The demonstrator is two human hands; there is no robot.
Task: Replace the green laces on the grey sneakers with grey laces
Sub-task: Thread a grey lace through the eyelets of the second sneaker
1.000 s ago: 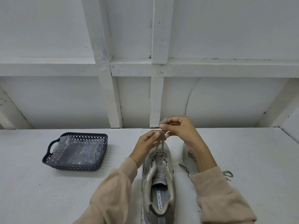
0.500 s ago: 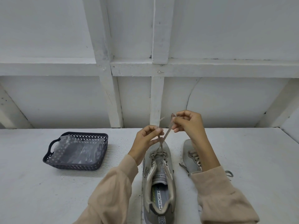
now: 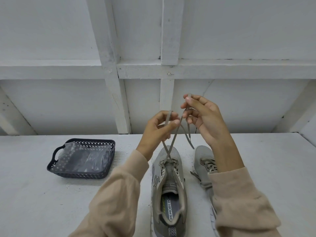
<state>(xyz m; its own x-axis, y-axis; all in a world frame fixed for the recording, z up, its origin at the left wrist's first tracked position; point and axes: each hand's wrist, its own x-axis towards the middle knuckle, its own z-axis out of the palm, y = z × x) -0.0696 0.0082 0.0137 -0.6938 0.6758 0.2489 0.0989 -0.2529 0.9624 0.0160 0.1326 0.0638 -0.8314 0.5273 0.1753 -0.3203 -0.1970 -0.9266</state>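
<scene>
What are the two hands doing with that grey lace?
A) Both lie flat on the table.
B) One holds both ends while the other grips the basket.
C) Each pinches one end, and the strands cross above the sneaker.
C: the left hand and the right hand each pinch an end of the lace, and its strands cross just above the sneaker.

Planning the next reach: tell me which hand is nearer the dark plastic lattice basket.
Left. The left hand is raised right of the dark plastic lattice basket; the right hand is farther right, beyond it.
</scene>
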